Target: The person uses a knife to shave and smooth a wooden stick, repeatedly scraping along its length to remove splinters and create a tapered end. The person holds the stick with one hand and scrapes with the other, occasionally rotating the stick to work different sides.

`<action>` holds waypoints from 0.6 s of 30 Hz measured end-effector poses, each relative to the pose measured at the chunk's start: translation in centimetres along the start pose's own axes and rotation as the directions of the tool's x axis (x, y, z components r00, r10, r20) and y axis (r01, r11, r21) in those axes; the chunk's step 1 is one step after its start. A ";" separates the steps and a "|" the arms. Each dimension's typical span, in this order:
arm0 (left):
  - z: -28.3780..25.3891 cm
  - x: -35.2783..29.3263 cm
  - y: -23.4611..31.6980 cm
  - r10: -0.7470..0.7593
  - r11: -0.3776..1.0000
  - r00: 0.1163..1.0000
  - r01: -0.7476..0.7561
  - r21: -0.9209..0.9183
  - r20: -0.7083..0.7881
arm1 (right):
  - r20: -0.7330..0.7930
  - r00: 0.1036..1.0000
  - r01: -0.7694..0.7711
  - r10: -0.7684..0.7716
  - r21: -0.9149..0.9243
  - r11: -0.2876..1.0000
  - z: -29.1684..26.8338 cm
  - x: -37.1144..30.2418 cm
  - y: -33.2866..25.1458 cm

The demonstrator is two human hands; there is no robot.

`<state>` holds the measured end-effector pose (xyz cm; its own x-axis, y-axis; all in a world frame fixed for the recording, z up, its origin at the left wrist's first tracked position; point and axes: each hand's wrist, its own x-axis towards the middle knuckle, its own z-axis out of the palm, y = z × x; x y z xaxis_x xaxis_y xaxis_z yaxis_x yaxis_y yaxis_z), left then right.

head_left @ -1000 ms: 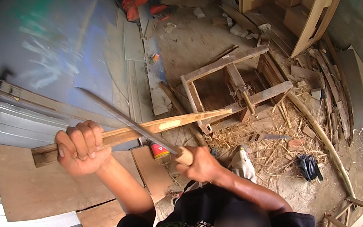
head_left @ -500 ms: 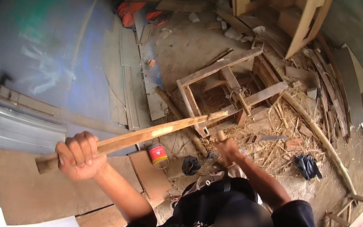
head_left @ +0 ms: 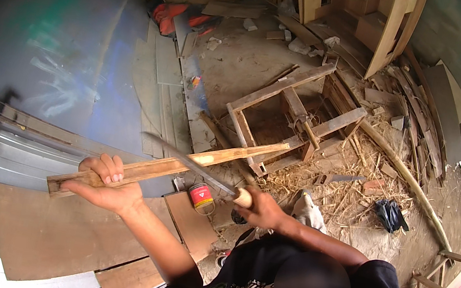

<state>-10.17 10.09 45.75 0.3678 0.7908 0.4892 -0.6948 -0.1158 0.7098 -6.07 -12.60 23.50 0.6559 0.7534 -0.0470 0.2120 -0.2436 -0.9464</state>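
My left hand grips a long wooden strip near its close end, fingers curled over the top and thumb stretched along the lower side. From there the strip slants up to the right. Its far end reaches the wooden frame lying on the ground; whether it rests on it, I cannot tell. A pale, freshly cut patch shows partway along the strip. In my right hand is the light wooden handle of a machete. Its curved blade points up to the left and crosses over the strip; contact between them cannot be made out.
Wood shavings litter the ground around the frame, with a handsaw among them. A red and yellow can stands below the strip. Brown boards lie at lower left. A black plastic bag and a long pole lie at right.
My right hand has moved left, bringing the machete blade into sight across the strip. My left hand has turned its palm more upward, and the strip's near end has risen slightly.
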 end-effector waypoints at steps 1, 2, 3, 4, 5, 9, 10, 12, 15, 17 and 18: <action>-0.2 -0.2 0.1 0.025 0.999 1.000 -0.025 0.025 -0.010 | -0.039 0.997 -0.075 0.074 -0.037 0.996 -0.4 -0.3 1.2; -0.2 -0.6 0.1 0.047 0.997 0.993 -0.041 0.059 -0.107 | -0.021 0.974 -0.228 0.227 -0.099 0.969 -1.0 -0.4 2.1; -0.3 -0.9 0.1 0.070 0.994 0.977 -0.052 0.097 -0.199 | -0.062 0.980 -0.193 0.188 -0.076 0.978 -1.6 -0.5 2.5; -0.1 -1.2 0.0 0.101 0.993 0.967 -0.082 0.090 -0.235 | -0.037 0.959 -0.282 0.279 -0.096 0.955 -2.3 -0.4 2.3; 0.0 -1.5 -0.1 0.128 0.991 0.955 -0.110 0.082 -0.268 | -0.040 0.935 -0.355 0.353 -0.100 0.929 -2.7 -0.3 1.6; 0.7 -2.9 0.1 0.244 0.970 0.970 -0.244 -0.019 0.000 | -0.060 0.991 -0.117 0.122 0.081 0.990 -2.6 0.2 -4.7; 0.8 -3.6 0.2 0.246 0.969 0.969 -0.246 -0.023 0.020 | -0.136 0.990 0.065 -0.046 0.139 0.988 -1.7 0.0 -5.8; 0.5 -5.0 0.5 0.267 0.962 0.959 -0.260 -0.084 0.091 | -0.084 0.977 0.203 -0.197 0.070 0.977 -0.7 -0.5 -6.3; -0.3 -5.7 0.8 0.259 0.963 0.960 -0.248 -0.102 0.107 | -0.137 0.974 0.189 -0.183 0.032 0.982 -1.8 -0.8 -3.0; -1.0 -5.7 1.1 0.226 0.971 0.971 -0.219 -0.093 0.073 | 0.025 0.804 -0.593 0.593 0.079 0.801 -4.4 0.4 0.1; -1.1 -5.9 1.2 0.237 0.965 0.953 -0.208 -0.161 0.190 | 0.058 0.920 -0.364 0.389 -0.248 0.898 -5.2 0.2 0.9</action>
<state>-13.86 5.99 43.16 0.3029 0.6115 0.7310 -0.8465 -0.1798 0.5012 -1.95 -15.83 24.35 0.6434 0.6336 -0.4297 0.1314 -0.6443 -0.7534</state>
